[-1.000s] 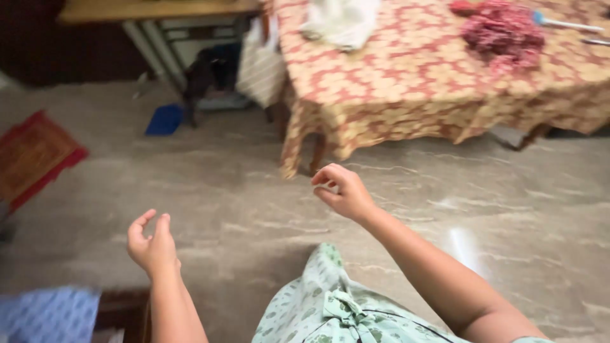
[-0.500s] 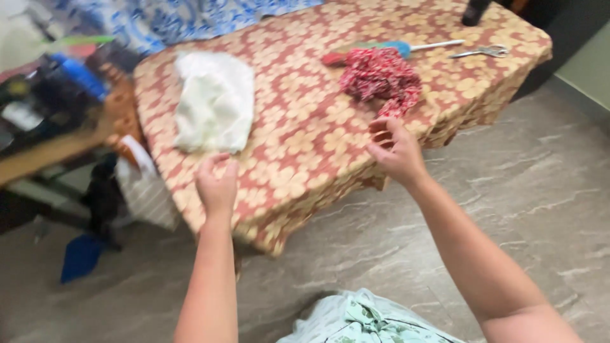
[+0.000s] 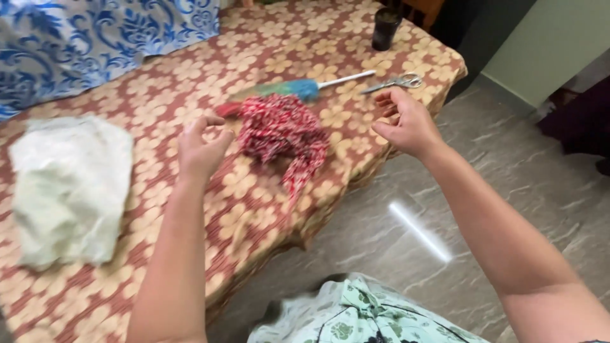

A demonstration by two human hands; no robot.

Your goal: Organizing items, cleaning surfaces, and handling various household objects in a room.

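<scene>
A crumpled red patterned cloth [image 3: 283,132] lies on the table's floral red and cream cover [image 3: 254,190], between my two hands. My left hand [image 3: 200,147] hovers just left of it, fingers curled apart, holding nothing. My right hand [image 3: 406,122] is raised to the right of the cloth above the table edge, fingers loosely bent and empty. Behind the cloth lies a teal-headed brush with a white handle [image 3: 311,87]. Scissors [image 3: 394,82] rest near my right hand's fingertips.
A folded white cloth [image 3: 67,187] sits at the left of the table. Blue and white patterned fabric [image 3: 89,44] is at the back left. A dark cup [image 3: 386,28] stands at the far edge. Grey marble floor [image 3: 483,209] spreads right; my green printed garment [image 3: 356,314] shows below.
The view has swung from the floor up to the table and drawn closer. Both hands have come forward to either side of the red cloth.
</scene>
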